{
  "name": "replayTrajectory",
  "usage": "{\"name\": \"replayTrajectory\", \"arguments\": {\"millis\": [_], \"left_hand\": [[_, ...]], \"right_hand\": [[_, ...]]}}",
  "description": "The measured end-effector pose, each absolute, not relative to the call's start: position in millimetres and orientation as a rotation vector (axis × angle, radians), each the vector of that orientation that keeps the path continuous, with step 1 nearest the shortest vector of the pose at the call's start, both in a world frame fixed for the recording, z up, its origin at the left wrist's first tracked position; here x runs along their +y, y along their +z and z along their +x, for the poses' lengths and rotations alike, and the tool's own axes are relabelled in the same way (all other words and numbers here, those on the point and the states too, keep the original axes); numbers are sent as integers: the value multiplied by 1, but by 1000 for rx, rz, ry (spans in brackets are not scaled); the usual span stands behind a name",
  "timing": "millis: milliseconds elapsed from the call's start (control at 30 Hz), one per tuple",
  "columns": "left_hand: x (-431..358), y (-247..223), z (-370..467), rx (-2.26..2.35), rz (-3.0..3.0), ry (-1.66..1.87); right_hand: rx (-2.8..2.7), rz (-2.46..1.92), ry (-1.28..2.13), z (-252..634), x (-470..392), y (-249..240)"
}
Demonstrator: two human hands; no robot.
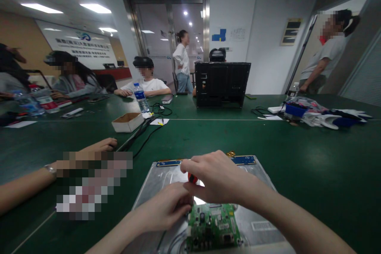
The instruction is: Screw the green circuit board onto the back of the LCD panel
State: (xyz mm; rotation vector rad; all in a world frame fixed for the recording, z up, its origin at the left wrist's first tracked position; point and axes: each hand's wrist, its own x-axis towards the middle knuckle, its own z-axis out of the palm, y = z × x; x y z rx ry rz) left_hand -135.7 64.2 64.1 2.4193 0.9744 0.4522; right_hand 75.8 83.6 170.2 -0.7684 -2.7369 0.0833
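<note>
A flat silver metal panel lies on the green table, with a green circuit board on its near part and a narrow blue board along its far edge. My right hand is closed around a red and black tool handle above the panel. Just left of it, my left hand has its fingers bent together by the board's upper left corner; what they pinch is hidden. The tool's lower end is also hidden.
Another person's arm rests at the left. Beyond are an open box, cables, a water bottle, a black computer case and a blue tray with gloves. Several people are around the table.
</note>
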Motion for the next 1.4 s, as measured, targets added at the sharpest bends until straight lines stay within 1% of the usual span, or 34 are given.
{"name": "replayTrajectory", "arguments": {"millis": [200,467,667,967,1400], "left_hand": [[64,64,-135,976,2440,487],[62,69,-134,968,2440,454],[63,64,-135,996,2412,477],[63,63,-137,992,2421,462],[64,64,-137,1000,2366,411]], "right_hand": [[-2731,-714,127,79,82,173],[-2738,-817,50,75,84,170],[-2737,-704,124,78,82,173],[-2761,-722,161,79,81,174],[-2742,-759,85,76,83,171]]}}
